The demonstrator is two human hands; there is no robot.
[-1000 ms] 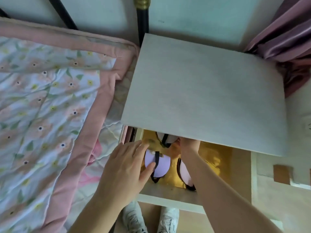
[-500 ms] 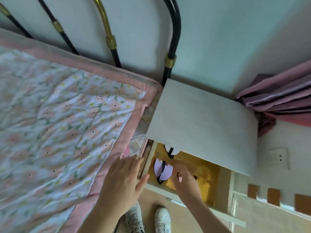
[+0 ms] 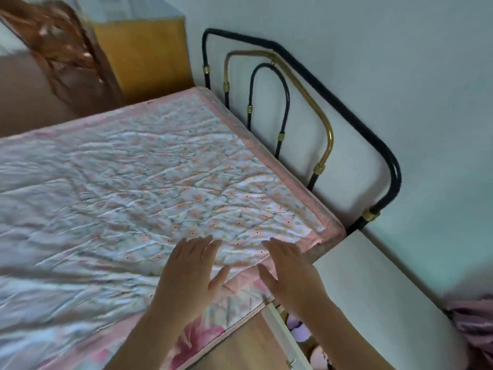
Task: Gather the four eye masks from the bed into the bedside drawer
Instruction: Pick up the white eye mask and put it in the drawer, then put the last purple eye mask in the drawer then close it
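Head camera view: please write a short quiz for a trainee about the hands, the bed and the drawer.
1. True or false: the left hand holds an eye mask.
2. Which is open at the lower right? A) the bedside drawer B) a window C) a suitcase
3. Fill in: both hands hover with fingers spread over the floral ____.

Key:
1. False; both it and the right hand are open and hold nothing.
2. A; a purple eye mask shows inside.
3. quilt

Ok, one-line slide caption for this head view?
Both hands, left hand and right hand, open over the floral quilt; bedside drawer open, lilac eye mask inside.
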